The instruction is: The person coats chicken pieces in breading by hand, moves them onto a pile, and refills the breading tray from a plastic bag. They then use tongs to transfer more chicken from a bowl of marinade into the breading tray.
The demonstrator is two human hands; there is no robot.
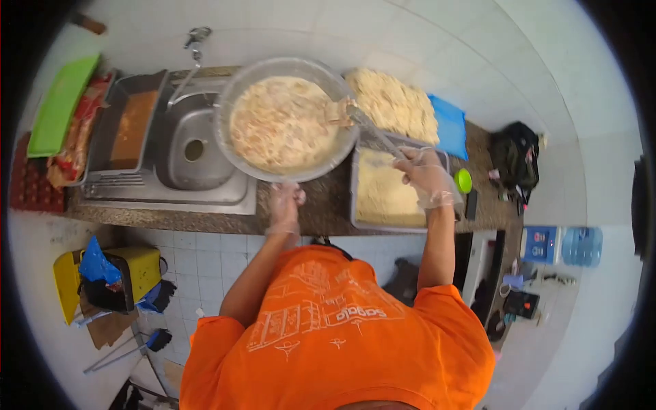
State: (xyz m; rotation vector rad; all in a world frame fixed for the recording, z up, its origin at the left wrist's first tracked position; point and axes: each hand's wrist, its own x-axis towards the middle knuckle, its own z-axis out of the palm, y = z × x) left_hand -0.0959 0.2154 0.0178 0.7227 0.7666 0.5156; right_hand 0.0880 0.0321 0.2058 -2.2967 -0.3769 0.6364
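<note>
My right hand, in a clear plastic glove, is closed around metal tongs. Their tips grip a pale, wet strip of what looks like battered meat, above the right side of a large round bowl. Inside the bowl lies a creamy mixture with many pale strips. My left hand, also gloved, is at the bowl's near edge with its fingers curled and nothing visible in them. Below my right hand a rectangular tray holds pale yellow flour or crumbs.
Coated pieces are heaped behind the tray, beside a blue bag. A green cup and black backpack stand right. Left of the bowl are a sink, a grey tray and a green tray.
</note>
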